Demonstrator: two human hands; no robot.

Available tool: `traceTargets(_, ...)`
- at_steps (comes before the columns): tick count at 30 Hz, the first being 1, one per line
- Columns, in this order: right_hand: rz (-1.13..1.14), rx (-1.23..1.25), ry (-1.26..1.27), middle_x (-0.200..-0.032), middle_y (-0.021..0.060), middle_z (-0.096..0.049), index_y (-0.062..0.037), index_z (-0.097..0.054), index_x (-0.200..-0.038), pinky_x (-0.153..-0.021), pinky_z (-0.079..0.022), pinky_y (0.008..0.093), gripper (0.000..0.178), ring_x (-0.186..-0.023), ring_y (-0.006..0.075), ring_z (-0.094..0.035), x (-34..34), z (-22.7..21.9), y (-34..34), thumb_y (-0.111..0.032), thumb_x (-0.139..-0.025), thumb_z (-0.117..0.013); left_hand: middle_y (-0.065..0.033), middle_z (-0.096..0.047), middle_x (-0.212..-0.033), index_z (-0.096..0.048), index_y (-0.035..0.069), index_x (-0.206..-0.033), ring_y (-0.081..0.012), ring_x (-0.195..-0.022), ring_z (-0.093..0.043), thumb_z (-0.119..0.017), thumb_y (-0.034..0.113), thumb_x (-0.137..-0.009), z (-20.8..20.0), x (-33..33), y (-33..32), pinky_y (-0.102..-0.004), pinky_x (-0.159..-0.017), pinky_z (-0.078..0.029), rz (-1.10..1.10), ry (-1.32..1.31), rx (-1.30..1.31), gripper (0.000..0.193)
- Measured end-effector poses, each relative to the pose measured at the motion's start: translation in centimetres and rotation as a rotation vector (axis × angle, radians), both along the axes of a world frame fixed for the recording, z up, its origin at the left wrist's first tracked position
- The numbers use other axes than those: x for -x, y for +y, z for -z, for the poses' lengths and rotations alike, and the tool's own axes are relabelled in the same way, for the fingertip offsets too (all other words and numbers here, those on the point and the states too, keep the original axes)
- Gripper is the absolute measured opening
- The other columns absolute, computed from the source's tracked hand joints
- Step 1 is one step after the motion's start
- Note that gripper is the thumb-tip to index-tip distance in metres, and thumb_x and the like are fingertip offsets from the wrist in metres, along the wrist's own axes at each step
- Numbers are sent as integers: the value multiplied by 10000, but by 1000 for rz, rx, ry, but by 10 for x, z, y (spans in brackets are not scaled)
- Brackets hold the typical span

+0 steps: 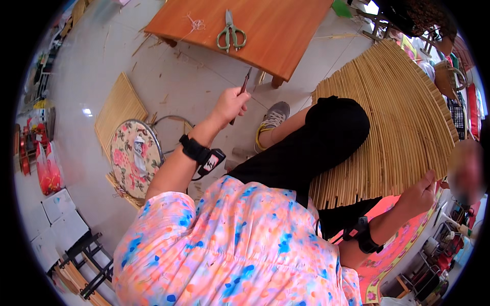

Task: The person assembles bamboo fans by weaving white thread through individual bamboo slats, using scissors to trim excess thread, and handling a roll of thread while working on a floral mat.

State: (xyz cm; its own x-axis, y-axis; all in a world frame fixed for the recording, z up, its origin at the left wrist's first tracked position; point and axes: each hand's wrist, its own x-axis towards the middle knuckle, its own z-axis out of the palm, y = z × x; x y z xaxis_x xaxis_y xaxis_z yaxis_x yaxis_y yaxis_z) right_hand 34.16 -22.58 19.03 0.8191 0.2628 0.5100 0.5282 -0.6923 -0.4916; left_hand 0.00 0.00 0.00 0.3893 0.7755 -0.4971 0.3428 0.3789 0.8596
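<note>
L grip (232, 106) w/ tool (245, 85), R grip (418, 196) on mat (390, 117)

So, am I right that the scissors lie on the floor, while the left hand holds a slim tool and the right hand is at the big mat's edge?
Not quite: the head view shows the scissors on the table, not the floor. The left hand does hold a slim tool, and the right hand is at the edge of the big mat.
</note>
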Motion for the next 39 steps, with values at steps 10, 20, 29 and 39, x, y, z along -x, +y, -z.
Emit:
traceTargets(10,32,72,-56,-894,157,-691,36,-668,-985,-695,-497,354,489,-782,276,-651,-8,8,-7,-419,-932,-498,-38,-594,-950,-596,21,-965,-135,-899,-575,-524,235,-883,32,2,1,-292,-696,-488,-65,-2,-2,241)
traceTargets(20,19,102,-98,-884,196,-674,59,-661,-973,-714,-487,368,498,-812,314,-640,-14,8,-10,-410,-932,-499,-50,-586,-919,-586,34,-990,-136,-856,-562,-533,263,-876,58,16,20,-289,-667,-496,-192,86,92,261)
traceTargets(29,-67,42,-154,-857,181,-675,79,-654,-973,-693,-490,372,508,-769,293,-643,-9,8,-8,-406,-930,-510,-34,-587,-820,-591,48,-885,-133,-679,-546,-559,287,-860,50,36,38,-281,-601,-472,-253,80,-28,242)
traceTargets(39,-1,73,-118,-793,154,-682,55,-668,-906,-627,-488,347,475,-689,248,-634,-3,10,-7,-389,-929,-502,-207,-571,-884,-613,8,-782,-380,-848,-561,-606,239,-772,49,-37,64,-454,-720,-467,161,464,-840,231)
